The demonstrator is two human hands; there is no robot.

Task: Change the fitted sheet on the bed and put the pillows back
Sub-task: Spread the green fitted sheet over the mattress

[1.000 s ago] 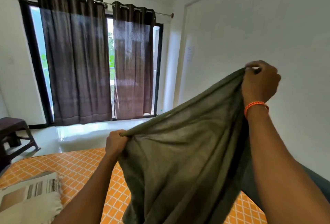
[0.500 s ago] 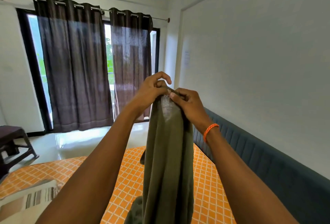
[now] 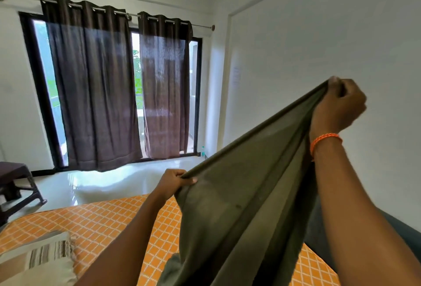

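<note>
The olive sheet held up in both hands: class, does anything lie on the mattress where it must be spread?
Yes. A striped pillow lies on the orange checked mattress at its near left. The left hand and right hand grip the olive sheet above it. The rest of the visible mattress shows nothing else.

A bedroom in a home: a bed [image 3: 95, 224] with an orange lattice-patterned cover fills the lower frame, a padded headboard [image 3: 405, 233] lower right, dark curtains [image 3: 95, 94] over a tall window upper left, glossy floor [image 3: 109, 183] between.
</note>
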